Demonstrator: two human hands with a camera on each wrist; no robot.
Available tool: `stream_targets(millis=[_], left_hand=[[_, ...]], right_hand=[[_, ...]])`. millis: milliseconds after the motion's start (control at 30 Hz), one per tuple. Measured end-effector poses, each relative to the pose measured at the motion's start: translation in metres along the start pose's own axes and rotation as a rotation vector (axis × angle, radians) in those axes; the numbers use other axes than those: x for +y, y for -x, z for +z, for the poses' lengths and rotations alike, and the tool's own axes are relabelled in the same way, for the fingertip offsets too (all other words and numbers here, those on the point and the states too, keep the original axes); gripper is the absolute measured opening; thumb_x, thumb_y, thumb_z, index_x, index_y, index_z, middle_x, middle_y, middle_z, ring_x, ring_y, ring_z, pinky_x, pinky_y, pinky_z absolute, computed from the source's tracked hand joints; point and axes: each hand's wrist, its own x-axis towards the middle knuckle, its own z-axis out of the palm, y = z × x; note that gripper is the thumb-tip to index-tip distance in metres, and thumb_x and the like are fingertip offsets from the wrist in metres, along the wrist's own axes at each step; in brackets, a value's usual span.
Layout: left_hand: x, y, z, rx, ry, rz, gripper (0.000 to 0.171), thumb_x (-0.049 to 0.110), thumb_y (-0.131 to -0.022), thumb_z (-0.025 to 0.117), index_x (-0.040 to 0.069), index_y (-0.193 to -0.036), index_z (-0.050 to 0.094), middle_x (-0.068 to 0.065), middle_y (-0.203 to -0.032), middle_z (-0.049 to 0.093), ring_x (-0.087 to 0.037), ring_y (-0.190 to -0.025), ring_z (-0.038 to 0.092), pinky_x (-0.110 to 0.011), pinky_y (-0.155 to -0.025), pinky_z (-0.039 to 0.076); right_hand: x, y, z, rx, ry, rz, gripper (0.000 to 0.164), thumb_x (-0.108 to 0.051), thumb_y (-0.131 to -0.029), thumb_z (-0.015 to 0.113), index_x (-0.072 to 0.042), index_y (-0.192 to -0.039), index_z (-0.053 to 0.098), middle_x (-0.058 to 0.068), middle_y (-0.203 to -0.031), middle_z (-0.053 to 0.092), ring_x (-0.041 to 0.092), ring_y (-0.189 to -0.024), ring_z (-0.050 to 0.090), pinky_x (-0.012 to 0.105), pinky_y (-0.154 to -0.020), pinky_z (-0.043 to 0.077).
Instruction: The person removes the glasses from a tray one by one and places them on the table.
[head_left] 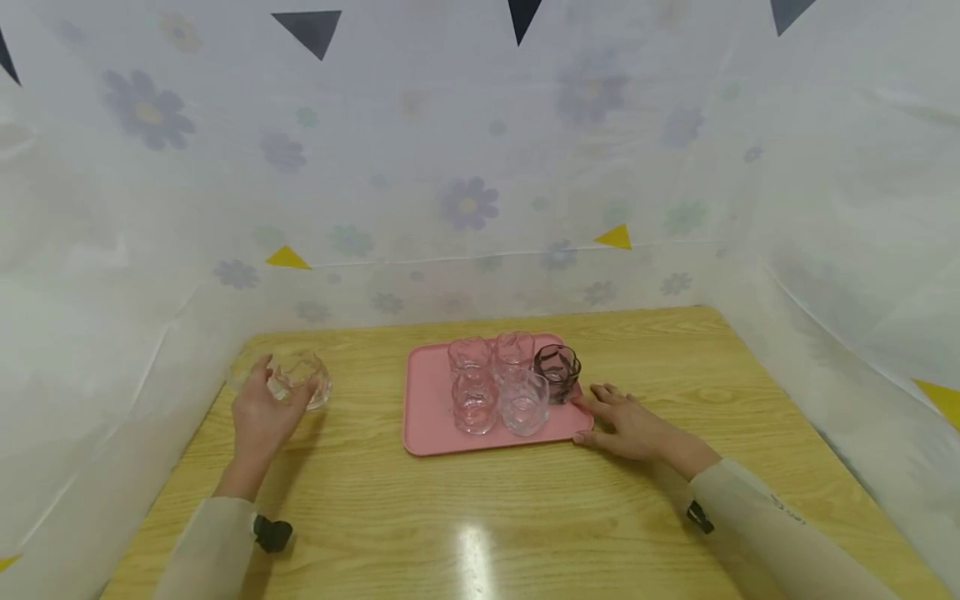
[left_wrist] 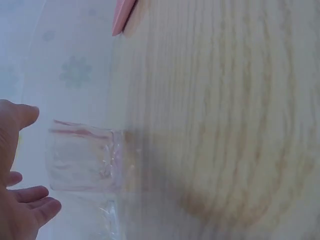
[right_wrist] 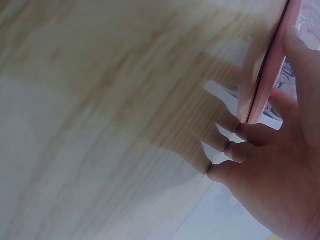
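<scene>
My left hand (head_left: 266, 417) reaches over a clear, faintly pink-tinted glass (head_left: 318, 385) at the table's left. In the left wrist view its thumb and fingers are spread apart around the open end of this glass (left_wrist: 82, 160). A second clear glass (left_wrist: 102, 220) stands close beside it. My right hand (head_left: 626, 425) lies at the right end of the pink tray (head_left: 427, 417), thumb at the near corner and index finger at the rim. Its other fingers rest on the table in the right wrist view. Nearest to it on the tray stands a dark grey glass (head_left: 557, 375).
Also grouped on the tray are two clear glasses at the back, a pinkish glass (head_left: 475, 404) and a clear glass (head_left: 525, 404) in front. White flower-printed sheeting (head_left: 465, 283) encloses the wooden table (head_left: 390, 525) at the back and sides.
</scene>
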Motion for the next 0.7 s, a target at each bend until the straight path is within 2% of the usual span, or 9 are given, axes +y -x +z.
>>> stream_targets(millis=[100, 267, 533, 700], left_hand=[[0.009, 0.001, 0.001, 0.014, 0.037, 0.074, 0.078, 0.026, -0.095, 0.078, -0.007, -0.155, 0.042, -0.042, -0.137, 0.058, -0.058, -0.124, 0.059, -0.073, -0.091, 0.052], [0.027, 0.004, 0.011, -0.045, 0.078, 0.156, 0.072, 0.022, -0.096, 0.077, -0.007, -0.153, 0.045, -0.040, -0.135, 0.060, -0.056, -0.124, 0.061, -0.070, -0.091, 0.055], [0.051, 0.007, 0.030, -0.153, 0.169, 0.167, 0.070, 0.019, -0.094, 0.080, -0.003, -0.152, 0.048, -0.032, -0.142, 0.060, -0.049, -0.133, 0.058, -0.067, -0.109, 0.048], [0.063, 0.012, 0.045, -0.232, 0.205, 0.204, 0.071, 0.021, -0.094, 0.080, 0.002, -0.154, 0.047, -0.028, -0.144, 0.061, -0.046, -0.135, 0.058, -0.063, -0.109, 0.050]], right_hand=[[0.000, 0.001, -0.001, 0.000, 0.002, -0.001, 0.081, -0.062, -0.101, 0.060, -0.011, -0.161, 0.044, 0.035, -0.166, 0.030, 0.057, -0.156, 0.022, 0.079, -0.121, 0.019], [0.001, 0.002, 0.000, -0.002, 0.003, 0.000, 0.080, -0.063, -0.101, 0.060, -0.011, -0.161, 0.044, 0.034, -0.166, 0.030, 0.057, -0.156, 0.022, 0.079, -0.120, 0.019], [0.002, 0.001, 0.001, 0.006, 0.002, -0.007, 0.080, -0.062, -0.101, 0.060, -0.011, -0.161, 0.044, 0.034, -0.166, 0.030, 0.057, -0.156, 0.023, 0.079, -0.120, 0.020], [0.001, 0.001, 0.000, 0.007, 0.002, -0.010, 0.079, -0.060, -0.101, 0.061, -0.012, -0.161, 0.045, 0.035, -0.166, 0.030, 0.057, -0.155, 0.023, 0.079, -0.120, 0.021]])
